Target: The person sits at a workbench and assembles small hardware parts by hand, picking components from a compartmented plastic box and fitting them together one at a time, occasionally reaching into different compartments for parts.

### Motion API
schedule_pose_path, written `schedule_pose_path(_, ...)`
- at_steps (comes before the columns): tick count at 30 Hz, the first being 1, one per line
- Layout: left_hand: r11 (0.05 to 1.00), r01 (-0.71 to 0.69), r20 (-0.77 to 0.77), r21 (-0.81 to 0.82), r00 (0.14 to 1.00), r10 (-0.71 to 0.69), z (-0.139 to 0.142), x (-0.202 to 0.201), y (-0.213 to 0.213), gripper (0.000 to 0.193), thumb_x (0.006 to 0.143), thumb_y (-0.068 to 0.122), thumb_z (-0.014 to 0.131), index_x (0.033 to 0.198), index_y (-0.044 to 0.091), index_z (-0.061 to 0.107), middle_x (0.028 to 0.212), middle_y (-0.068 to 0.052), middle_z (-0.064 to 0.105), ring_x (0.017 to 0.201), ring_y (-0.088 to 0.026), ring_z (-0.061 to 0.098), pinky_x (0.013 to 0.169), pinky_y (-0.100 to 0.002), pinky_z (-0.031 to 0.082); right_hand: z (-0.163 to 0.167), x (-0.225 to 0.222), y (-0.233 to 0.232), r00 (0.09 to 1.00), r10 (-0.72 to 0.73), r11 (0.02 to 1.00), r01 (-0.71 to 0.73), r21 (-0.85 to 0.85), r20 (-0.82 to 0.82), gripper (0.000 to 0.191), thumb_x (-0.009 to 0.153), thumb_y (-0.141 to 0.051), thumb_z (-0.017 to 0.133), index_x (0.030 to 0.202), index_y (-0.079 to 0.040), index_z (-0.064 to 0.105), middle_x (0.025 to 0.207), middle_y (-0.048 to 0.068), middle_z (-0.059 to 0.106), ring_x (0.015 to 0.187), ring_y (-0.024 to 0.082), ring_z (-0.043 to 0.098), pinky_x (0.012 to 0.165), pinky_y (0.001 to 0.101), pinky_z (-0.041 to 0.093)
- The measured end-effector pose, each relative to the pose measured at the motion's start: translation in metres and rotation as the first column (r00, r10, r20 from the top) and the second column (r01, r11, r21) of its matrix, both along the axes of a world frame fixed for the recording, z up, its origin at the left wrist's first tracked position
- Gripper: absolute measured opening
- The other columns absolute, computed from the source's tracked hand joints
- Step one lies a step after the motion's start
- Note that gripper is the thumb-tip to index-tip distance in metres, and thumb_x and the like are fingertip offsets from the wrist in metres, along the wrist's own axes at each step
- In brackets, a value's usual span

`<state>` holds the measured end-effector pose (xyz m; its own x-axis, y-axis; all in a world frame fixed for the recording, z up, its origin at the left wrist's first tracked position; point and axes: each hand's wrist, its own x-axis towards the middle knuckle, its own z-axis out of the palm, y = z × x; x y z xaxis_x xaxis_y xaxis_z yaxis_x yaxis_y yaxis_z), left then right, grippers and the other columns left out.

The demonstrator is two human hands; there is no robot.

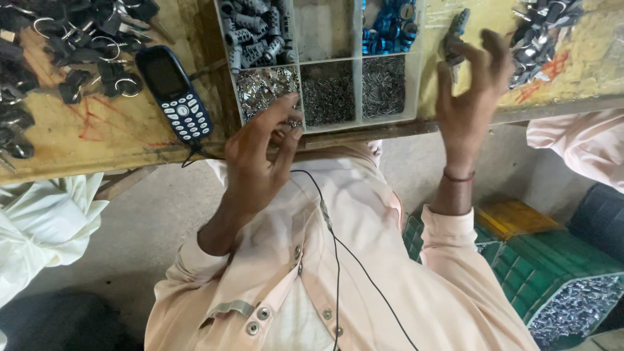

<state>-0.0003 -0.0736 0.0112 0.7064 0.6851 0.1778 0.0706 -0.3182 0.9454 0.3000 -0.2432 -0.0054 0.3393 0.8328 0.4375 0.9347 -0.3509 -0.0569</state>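
A small silvery metal part [294, 121] sits pinched between the thumb and fingertips of the left hand [260, 159], just at the near edge of a clear plastic tray [422, 78]. The right hand [469, 97] hovers beside the tray, fingers spread and curled, holding nothing. A blue phone [174, 92] lies left of the tray on the yellow bench [97, 133]. The tray's compartments hold grey plugs [255, 31], blue pieces [390, 26], shiny clips [263, 84] and fine pins [382, 84].

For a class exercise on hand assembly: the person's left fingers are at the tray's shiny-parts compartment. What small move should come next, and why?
Probably pinch one shiny piece and lift it clear: the left hand has its fingertips at the tray's near left compartment, while the right hand is raised beside a dark key part.
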Motion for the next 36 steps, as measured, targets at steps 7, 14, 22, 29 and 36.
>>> schedule_pose_path(7, 0.944, -0.011, -0.438, 0.329, 0.884, 0.163, 0.013, -0.018, 0.025, 0.023, 0.099, 0.014, 0.08, 0.118, 0.012, 0.068, 0.098, -0.007, 0.066, 0.076, -0.026, 0.066, 0.068, -0.039, 0.052, 0.018, 0.055, -0.013, 0.856, 0.086, 0.996, -0.055, 0.074, -0.51, 0.031, 0.1, 0.017, 0.065, 0.128, 0.006, 0.06, 0.116, 0.022, 0.066, 0.095, 0.028, 0.07, 0.077, 0.0317, 0.055)
schedule_pose_path(14, 0.925, 0.085, -0.472, 0.371, 0.875, 0.109, 0.007, -0.01, 0.028, 0.025, 0.091, 0.015, 0.081, 0.112, 0.011, 0.067, 0.102, -0.008, 0.061, 0.089, -0.03, 0.068, 0.071, -0.043, 0.053, 0.019, 0.073, 0.031, 0.833, 0.222, 0.954, -0.294, -0.066, -0.506, 0.03, 0.101, 0.019, 0.067, 0.123, 0.001, 0.063, 0.107, 0.015, 0.067, 0.094, 0.029, 0.07, 0.081, 0.0399, 0.055)
schedule_pose_path(22, 0.924, 0.077, -0.459, 0.375, 0.881, 0.113, -0.001, -0.011, 0.027, 0.023, 0.091, 0.015, 0.082, 0.109, 0.011, 0.067, 0.1, -0.008, 0.06, 0.087, -0.03, 0.067, 0.071, -0.044, 0.052, 0.01, 0.059, 0.026, 0.952, 0.236, 0.96, -0.26, -0.106, -0.195, 0.025, 0.096, 0.019, 0.062, 0.117, 0.007, 0.059, 0.105, 0.022, 0.059, 0.096, 0.041, 0.06, 0.079, 0.0471, 0.045)
schedule_pose_path(29, 0.891, 0.044, -0.402, 0.451, 0.902, 0.159, -0.01, -0.017, 0.023, 0.017, 0.096, 0.015, 0.079, 0.104, 0.009, 0.065, 0.1, -0.007, 0.059, 0.088, -0.026, 0.068, 0.068, -0.041, 0.052, 0.052, 0.024, 0.041, 0.95, 0.121, 0.991, -0.13, -0.013, -0.288, 0.019, 0.1, 0.019, 0.061, 0.113, 0.004, 0.063, 0.097, 0.018, 0.063, 0.087, 0.035, 0.062, 0.079, 0.0443, 0.047)
schedule_pose_path(36, 0.892, 0.022, -0.387, 0.452, 0.905, 0.174, -0.013, -0.014, 0.02, 0.017, 0.094, 0.016, 0.078, 0.099, 0.009, 0.064, 0.099, -0.006, 0.057, 0.087, -0.025, 0.068, 0.065, -0.039, 0.054, 0.046, -0.09, 0.082, 0.787, 0.347, 0.851, -0.492, -0.18, -0.51, 0.017, 0.098, -0.015, 0.076, 0.107, -0.004, 0.067, 0.096, 0.012, 0.058, 0.084, 0.033, 0.062, 0.07, 0.0432, 0.05)
